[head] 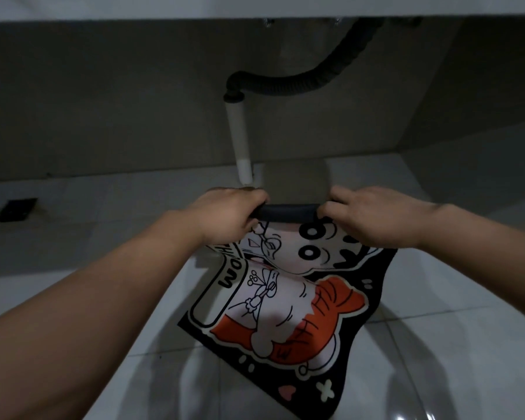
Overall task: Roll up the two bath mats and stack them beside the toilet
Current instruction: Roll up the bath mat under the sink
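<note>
- The left hand [234, 213] and the right hand [367, 216] each close over one end of a tight dark roll [288, 213] at the far edge of a cartoon-print bath mat [285, 304], fingers curled over the top.
- Between the two hands the roll shows as a slim black bar; the rest of the mat runs back from it toward the person, print side up, rippled and partly off the floor.
- The mat looks thin, light and floppy, with a dark backing; it should roll easily but may slacken or skew unless both ends are gripped evenly near the corners.
- A second mat cannot be seen, and no toilet can be clearly made out.
- Beneath the hands lies a pale, glossy tiled floor [437, 344], likely slick.
- Just beyond the hands a white drain pipe [240, 137] rises to a black corrugated hose [300, 83] under a basin; a dark floor drain [17, 210] sits well to the left.
</note>
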Demonstrator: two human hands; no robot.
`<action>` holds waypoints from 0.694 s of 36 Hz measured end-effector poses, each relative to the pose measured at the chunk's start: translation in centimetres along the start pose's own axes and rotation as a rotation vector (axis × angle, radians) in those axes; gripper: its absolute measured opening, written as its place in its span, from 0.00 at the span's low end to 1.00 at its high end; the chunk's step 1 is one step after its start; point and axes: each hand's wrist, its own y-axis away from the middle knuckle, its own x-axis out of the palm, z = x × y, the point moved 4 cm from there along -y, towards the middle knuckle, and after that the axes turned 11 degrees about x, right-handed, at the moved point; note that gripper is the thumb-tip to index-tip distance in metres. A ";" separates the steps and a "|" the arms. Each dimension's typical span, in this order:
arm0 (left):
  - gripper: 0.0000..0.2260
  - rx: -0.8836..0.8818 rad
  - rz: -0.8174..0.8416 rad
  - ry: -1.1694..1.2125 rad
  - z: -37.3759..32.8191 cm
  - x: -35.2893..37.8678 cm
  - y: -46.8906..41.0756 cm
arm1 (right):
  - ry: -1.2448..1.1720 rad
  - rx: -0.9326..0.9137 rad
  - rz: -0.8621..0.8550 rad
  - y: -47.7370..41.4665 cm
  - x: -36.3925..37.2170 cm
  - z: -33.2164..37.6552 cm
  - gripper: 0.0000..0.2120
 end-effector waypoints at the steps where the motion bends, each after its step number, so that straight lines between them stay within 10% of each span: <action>1: 0.08 -0.011 0.007 -0.019 0.0 -0.1 -0.1 | -0.015 0.008 -0.003 0.0 -0.1 0.1 0.20; 10: 0.14 -0.100 0.048 0.051 -0.9 0.7 -0.7 | -0.327 0.209 0.059 -0.5 -0.3 0.4 0.09; 25: 0.08 -0.041 0.059 0.169 0.5 1.8 -0.4 | 0.002 0.042 -0.118 -0.2 0.2 1.8 0.15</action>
